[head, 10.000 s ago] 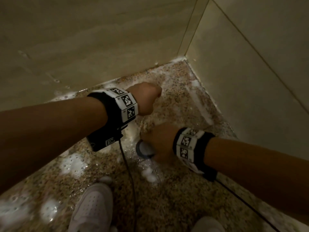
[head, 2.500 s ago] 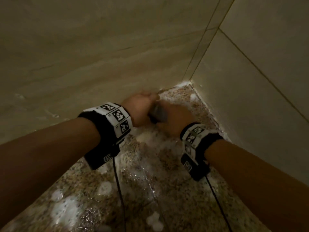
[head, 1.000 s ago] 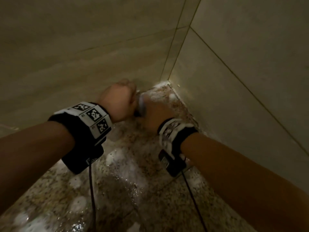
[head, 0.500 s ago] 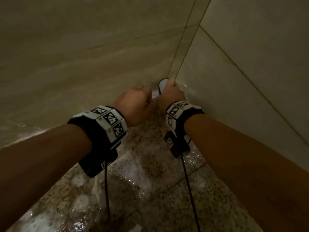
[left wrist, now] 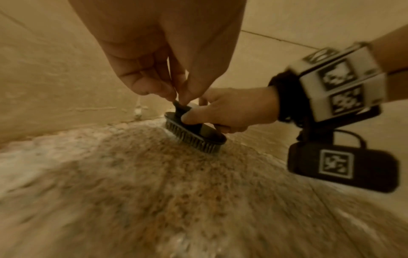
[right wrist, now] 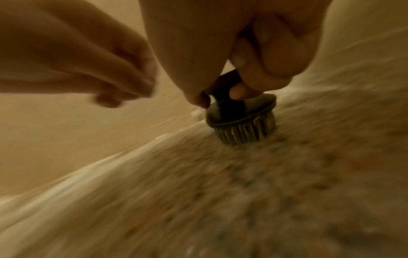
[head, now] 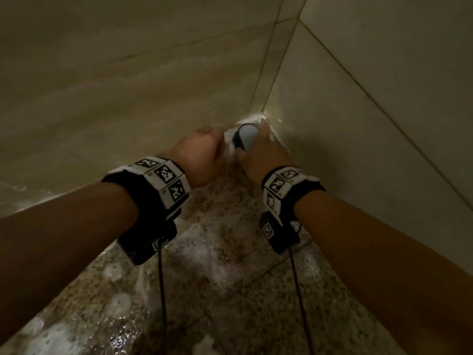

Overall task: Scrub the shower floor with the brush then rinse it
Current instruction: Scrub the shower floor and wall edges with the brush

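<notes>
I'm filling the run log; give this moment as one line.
step: scrubbing | right hand: grips brush | left hand: curled, by brush | spot: shower floor corner, foamy

The floor [head: 230,290] was speckled brown-and-tan granite with white foam patches, the walls [head: 128,73] were pale beige with faint streaks, the brush [left wrist: 194,134] was dark with a pale grey top, and both wristbands [head: 163,185] were black with white blocks bearing black-and-white square codes.
</notes>
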`<state>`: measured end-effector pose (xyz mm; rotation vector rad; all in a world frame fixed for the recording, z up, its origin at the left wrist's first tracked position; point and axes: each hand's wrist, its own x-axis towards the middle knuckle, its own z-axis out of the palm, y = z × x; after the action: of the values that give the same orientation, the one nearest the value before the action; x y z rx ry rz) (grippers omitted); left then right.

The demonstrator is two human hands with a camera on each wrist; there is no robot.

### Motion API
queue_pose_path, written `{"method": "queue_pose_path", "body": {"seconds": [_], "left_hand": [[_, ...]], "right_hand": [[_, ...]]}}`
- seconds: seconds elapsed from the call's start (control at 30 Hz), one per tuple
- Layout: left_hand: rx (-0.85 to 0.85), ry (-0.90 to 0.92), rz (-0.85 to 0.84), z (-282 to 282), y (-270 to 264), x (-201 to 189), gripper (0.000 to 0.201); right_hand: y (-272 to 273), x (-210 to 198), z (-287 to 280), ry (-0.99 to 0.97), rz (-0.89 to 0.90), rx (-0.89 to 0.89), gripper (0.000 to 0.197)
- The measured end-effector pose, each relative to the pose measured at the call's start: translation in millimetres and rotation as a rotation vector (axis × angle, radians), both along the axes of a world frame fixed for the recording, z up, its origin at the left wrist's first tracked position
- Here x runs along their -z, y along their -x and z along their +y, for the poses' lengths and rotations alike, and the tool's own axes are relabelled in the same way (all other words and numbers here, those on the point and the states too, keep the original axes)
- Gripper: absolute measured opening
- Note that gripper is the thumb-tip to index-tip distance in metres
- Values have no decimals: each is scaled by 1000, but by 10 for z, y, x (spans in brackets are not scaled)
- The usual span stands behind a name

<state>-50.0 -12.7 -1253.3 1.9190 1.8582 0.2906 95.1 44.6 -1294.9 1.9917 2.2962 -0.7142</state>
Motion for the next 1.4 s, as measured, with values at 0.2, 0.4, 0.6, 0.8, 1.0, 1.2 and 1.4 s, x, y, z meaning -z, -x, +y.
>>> {"method": "queue_pose_path", "body": {"seconds": [0.2, 0.4, 0.6, 0.8, 1.0, 1.2, 1.4], "left_hand": [[-19, 0, -12, -143, 111, 80, 13], [-18, 4, 13, -246, 179, 13, 9], [52, 87, 94, -500, 146, 116, 13], [75, 84, 34, -456, -45, 67, 5], [77, 29, 12, -525, 87, 45, 6], [108, 98, 48, -635, -39, 21, 8], [266, 188, 122, -846, -63, -36, 27]], "right_hand": [[-30, 34, -389, 112, -184, -275, 87], [-106, -149, -140, 120, -173, -95, 84], [-79, -281, -928, 230, -204, -678, 57], [58, -207, -935, 144, -93, -539, 46], [-245, -293, -1266, 190, -256, -768, 69], [34, -158, -1100, 84, -89, -658, 49], [-330, -365, -1147, 187, -234, -759, 40]]}}
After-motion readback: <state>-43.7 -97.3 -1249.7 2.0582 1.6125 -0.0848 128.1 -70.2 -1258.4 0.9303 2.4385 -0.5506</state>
